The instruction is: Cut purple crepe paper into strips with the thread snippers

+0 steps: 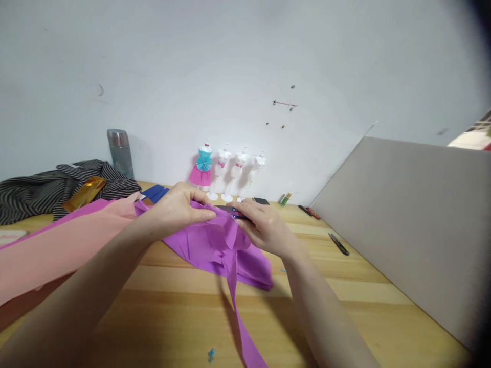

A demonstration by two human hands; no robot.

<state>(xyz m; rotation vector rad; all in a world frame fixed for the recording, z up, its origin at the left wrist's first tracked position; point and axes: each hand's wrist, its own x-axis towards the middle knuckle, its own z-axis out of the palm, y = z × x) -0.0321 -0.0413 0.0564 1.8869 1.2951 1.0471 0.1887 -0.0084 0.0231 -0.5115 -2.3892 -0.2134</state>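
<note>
My left hand [180, 207] pinches the upper edge of a purple cloth [207, 240] between thumb and fingers. In my right hand [264, 225] is a pair of dark scissors [235, 210], its blades pointing left into the cloth at that edge. The fingers wrap round the handles and partly hide them. From the cloth near the blades a long narrow purple strip [235, 286] hangs down toward the table's front. The rest of the purple cloth spreads in folds over the table beneath both hands.
Peach fabric [76, 235] and a striped cloth [34, 189] lie left, near a grey flask [120, 153]. Several small mannequins stand by the wall, one in a blue and pink dress [203, 166]. Black thread snips [338, 244] lie right, before a white panel [402, 220].
</note>
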